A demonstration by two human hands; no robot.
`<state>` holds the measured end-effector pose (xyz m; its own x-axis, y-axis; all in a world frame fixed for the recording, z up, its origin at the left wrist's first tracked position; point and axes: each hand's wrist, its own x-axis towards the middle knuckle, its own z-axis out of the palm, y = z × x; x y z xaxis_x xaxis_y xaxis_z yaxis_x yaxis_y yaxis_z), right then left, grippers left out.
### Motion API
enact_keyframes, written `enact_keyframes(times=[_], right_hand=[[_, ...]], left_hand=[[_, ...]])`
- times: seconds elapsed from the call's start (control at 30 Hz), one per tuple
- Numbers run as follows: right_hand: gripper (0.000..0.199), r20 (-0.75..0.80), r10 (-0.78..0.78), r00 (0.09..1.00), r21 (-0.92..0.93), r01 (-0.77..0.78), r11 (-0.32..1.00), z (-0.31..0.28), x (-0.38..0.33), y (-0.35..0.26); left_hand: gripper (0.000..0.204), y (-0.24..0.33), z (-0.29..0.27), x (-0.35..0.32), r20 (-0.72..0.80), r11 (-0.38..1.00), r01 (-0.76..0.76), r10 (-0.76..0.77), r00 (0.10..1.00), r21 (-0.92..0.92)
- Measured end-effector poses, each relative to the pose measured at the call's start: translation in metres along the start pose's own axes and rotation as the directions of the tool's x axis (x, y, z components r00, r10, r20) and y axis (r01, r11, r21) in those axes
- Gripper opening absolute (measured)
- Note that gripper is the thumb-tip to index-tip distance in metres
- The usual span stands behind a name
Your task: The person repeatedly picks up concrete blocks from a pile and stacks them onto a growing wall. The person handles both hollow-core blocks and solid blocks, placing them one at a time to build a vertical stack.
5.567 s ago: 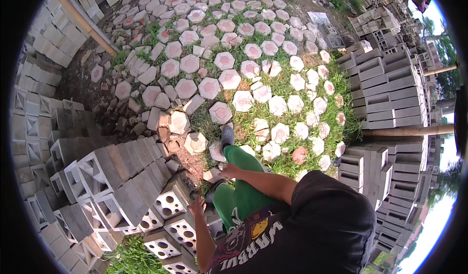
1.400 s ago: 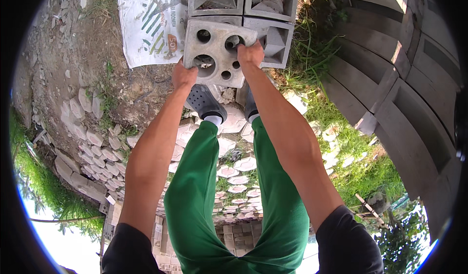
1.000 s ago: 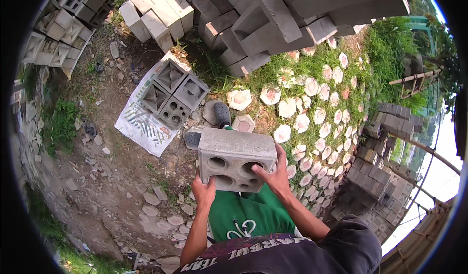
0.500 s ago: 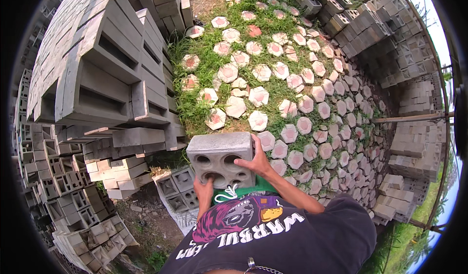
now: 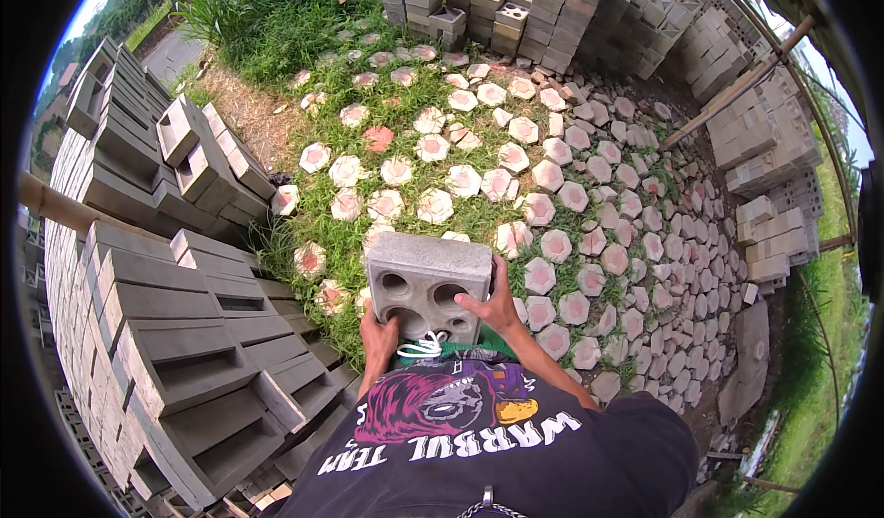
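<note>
A grey concrete block (image 5: 429,260) with round holes of different sizes is held up in front of my waist. My left hand (image 5: 378,341) grips its lower left side, the thumb at one of the large holes. On the other side, my right hand (image 5: 496,302) is wrapped round the right edge, with the thumb reaching into a hole. Both hands bear the block, its holed face turned toward me. The fingers behind it are partly hidden.
Stacked concrete blocks (image 5: 212,371) rise close on my left. More block stacks (image 5: 552,21) stand at the far side and along the right (image 5: 764,140). Hexagonal pavers (image 5: 465,180) lie in grass ahead. A wooden pole (image 5: 737,85) crosses at the right, another pole (image 5: 55,205) at the left.
My view has swung round to the left, so the paved ground and stacks sit differently around me. The block stays between both hands at my waist.
</note>
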<state>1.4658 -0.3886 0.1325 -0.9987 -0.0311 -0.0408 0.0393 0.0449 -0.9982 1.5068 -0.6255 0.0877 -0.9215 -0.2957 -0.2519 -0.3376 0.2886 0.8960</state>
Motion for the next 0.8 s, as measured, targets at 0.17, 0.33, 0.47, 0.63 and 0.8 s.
enact_keyframes(times=[0.17, 0.33, 0.47, 0.63, 0.8], right_hand=[[0.101, -0.179, -0.063, 0.982, 0.015, 0.067, 0.998, 0.023, 0.068, -0.008], [0.101, -0.225, 0.013, 0.974, -0.078, -0.031, 0.996, 0.019, 0.165, -0.003], [0.104, -0.172, -0.054, 0.984, -0.118, 0.034, 0.992, 0.005, 0.267, 0.014], [0.104, -0.188, -0.073, 0.979, -0.071, 0.061, 0.996, -0.026, 0.421, 0.006], [0.103, -0.309, -0.046, 0.95, 0.005, 0.05, 0.999, -0.049, 0.513, 0.009]], left_hand=[[0.043, 0.035, -0.006, 0.115, 0.149, 0.994, -0.102, 0.095, 0.984, 0.043], [0.042, 0.063, 0.017, 0.218, 0.232, 0.996, -0.043, 0.024, 0.972, 0.074], [0.04, 0.067, 0.061, 0.318, 0.234, 0.998, -0.041, 0.051, 0.971, -0.048], [0.034, 0.143, 0.117, 0.444, 0.208, 0.998, -0.048, 0.053, 0.977, -0.03], [0.039, 0.214, 0.15, 0.543, 0.298, 0.99, -0.095, 0.06, 0.953, 0.104]])
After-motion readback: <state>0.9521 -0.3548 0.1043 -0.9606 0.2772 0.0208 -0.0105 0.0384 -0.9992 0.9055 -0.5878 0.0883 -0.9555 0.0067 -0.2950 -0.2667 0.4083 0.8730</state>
